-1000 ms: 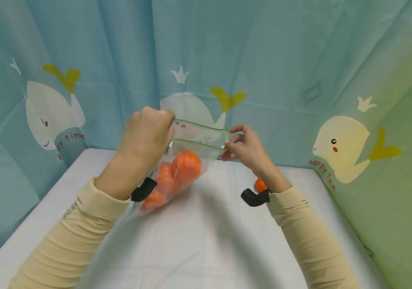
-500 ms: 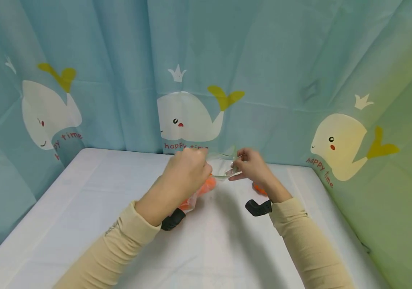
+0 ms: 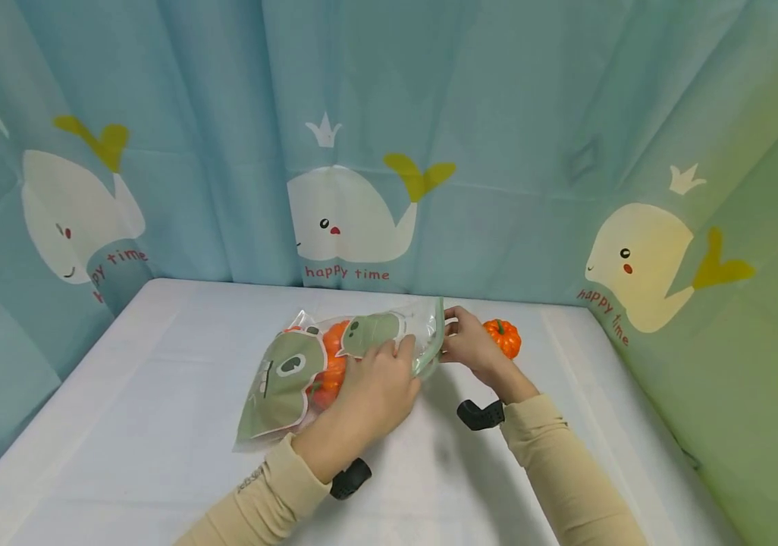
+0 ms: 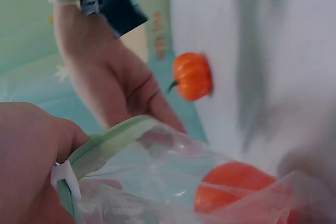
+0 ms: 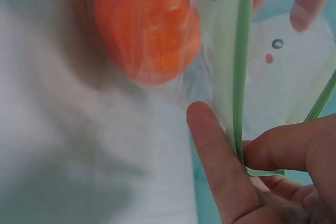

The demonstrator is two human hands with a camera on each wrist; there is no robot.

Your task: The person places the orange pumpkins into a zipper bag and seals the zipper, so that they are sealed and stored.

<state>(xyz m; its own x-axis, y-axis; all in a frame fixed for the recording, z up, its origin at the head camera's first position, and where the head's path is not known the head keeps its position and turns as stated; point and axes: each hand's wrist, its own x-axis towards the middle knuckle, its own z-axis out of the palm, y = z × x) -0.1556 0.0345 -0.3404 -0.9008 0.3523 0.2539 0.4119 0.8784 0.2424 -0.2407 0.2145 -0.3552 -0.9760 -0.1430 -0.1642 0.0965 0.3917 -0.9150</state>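
Orange pumpkins (image 3: pixel 332 365) sit inside the bag (image 3: pixel 283 383) the right fingers (image 5: pixel 212 148) pinch.

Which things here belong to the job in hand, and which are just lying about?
In the job:
clear zip bag
left hand and right hand, both on it
orange pumpkins inside it
loose pumpkin, probably, as it resembles those inside

Just around:
whale-print curtain
white table
black wrist devices
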